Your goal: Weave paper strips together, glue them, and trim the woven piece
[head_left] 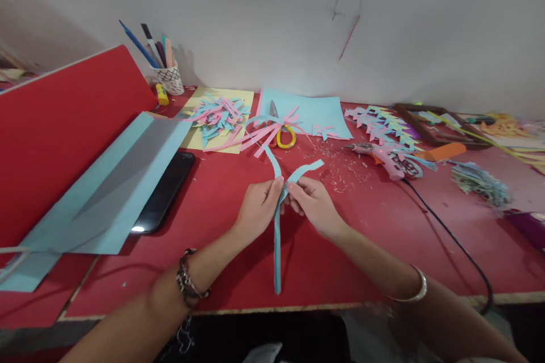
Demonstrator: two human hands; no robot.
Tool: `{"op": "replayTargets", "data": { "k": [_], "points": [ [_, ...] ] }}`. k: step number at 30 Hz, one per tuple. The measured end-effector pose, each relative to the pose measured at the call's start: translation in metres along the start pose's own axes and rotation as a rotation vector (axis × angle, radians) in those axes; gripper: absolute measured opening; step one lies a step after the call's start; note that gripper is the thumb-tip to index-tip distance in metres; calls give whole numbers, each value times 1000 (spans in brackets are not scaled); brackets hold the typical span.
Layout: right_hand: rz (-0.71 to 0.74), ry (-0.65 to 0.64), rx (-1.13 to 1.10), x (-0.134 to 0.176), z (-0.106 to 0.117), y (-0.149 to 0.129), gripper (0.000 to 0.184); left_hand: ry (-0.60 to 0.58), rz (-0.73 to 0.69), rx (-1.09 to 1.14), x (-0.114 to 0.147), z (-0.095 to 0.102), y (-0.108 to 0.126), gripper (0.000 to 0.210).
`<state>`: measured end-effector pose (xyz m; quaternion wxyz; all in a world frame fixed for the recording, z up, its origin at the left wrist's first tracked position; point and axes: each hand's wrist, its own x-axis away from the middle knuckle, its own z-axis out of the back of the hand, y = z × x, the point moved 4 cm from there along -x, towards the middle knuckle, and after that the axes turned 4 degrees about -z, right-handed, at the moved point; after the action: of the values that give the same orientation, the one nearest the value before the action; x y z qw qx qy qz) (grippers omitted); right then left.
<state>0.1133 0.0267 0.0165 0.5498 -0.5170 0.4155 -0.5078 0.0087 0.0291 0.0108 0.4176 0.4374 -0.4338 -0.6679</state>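
A light blue paper strip hangs down between my two hands, above the red table. Its upper part splits into two ends, one leaning left and one bending out to the right. My left hand pinches it at the split between thumb and fingers. From the other side, my right hand grips the right-hand branch, its thumb almost touching the left one. Beyond the hands lie pink and blue paper strips, partly over yellow-handled scissors.
Cut paper pieces are heaped on yellow paper at the back. A pink glue gun with a black cord lies right, near a folded paper chain. Left are a phone, blue sheet, red board and pen cup.
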Motion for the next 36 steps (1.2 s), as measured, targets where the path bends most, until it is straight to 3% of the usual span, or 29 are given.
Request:
{"op": "replayTargets", "data": {
  "k": [5,13,20,26,36],
  "points": [
    [33,52,-46,0,3,0,34,-89,22,49,-2,-4,0,43],
    [-15,-9,21,0,1,3,32,-73,-32,-68,1,-2,2,47],
    [-34,10,9,1,1,2,29,40,9,5,0,2,-1,43],
    [39,72,-25,0,4,1,31,-76,-37,-25,-1,-1,-1,41],
    [42,-20,62,2,-2,-1,34,-24,-63,-94,1,2,3,49]
  ]
}}
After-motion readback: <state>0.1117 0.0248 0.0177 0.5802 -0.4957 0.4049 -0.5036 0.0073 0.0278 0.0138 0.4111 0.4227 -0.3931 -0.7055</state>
